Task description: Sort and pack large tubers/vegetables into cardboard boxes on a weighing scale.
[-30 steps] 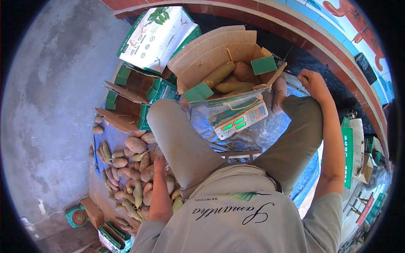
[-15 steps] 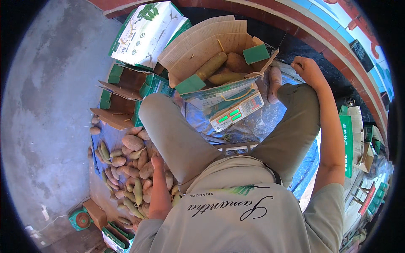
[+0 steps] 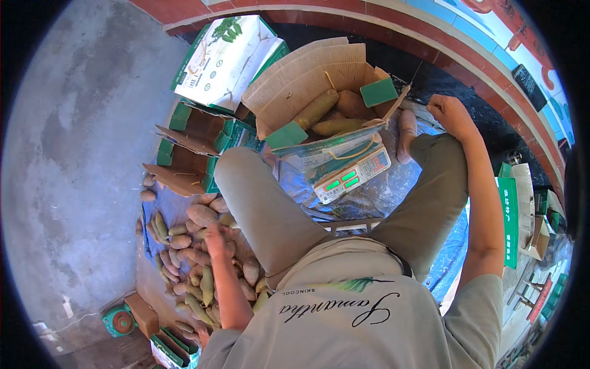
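Note:
My left hand reaches down among sweet potatoes piled on the floor left of my knee. Its fingers are too hidden to show a grip. Long greenish roots lie mixed into the pile. My right hand rests by my right knee, its fingers curled in and nothing visible in them. Ahead of my knees, an open cardboard carton stands on a digital scale with lit green displays. Inside are a long greenish root and a rounder brown one, among others.
A white and green carton stands far left, with open green cartons nearer my left knee. Blue plastic sheeting spreads under the scale. More green cartons are at the right. A small green device sits at lower left.
My left hand has moved forward and slightly left over the pile. My right hand stays by the knee. The whole view has shifted slightly; the carton's contents look the same.

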A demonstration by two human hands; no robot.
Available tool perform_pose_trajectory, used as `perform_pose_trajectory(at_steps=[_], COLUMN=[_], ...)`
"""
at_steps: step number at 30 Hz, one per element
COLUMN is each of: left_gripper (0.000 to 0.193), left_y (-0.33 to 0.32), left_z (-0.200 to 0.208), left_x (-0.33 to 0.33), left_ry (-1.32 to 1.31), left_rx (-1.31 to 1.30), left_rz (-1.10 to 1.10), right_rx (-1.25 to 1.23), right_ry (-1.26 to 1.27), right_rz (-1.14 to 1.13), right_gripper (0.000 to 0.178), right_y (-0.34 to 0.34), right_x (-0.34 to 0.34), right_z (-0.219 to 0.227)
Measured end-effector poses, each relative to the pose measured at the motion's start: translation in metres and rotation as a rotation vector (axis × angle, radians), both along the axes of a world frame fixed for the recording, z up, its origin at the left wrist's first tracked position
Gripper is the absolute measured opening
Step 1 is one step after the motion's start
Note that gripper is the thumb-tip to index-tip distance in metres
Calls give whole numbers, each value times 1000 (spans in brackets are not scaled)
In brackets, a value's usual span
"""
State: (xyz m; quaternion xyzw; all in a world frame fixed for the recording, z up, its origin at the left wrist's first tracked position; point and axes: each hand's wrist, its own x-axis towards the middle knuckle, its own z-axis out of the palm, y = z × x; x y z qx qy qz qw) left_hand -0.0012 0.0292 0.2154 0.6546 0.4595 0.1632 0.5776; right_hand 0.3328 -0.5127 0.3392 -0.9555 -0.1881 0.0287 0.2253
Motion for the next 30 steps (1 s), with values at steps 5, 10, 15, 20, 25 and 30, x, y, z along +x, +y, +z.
perform_pose_trajectory(at_steps=[5, 10, 15, 20, 25, 30], left_gripper=[25, 30, 28, 18, 12, 19], left_y=[-16, -38, -76, -114, -135, -137], left_z=[119, 197, 217, 184, 152, 148], left_x=[25, 69, 124, 196, 249, 254], left_ry=[-527, -880, -937, -809, -742, -253], left_rx=[115, -31, -419, -477, -657, -11], left_rz=[-149, -357, -312, -528, -780, -770], right_rx=[-20, -39, 3, 26, 38, 65], right_ry=[-22, -12, -78, -79, -94, -115], right_rz=[-5, -35, -12, -25, 3, 23], right_gripper=[18, 18, 15, 14, 13, 12], right_y=[7, 7, 6, 5, 6, 9], right_x=[0, -2, -4, -4, -2, -2], right_z=[4, 5, 2, 1, -1, 0])
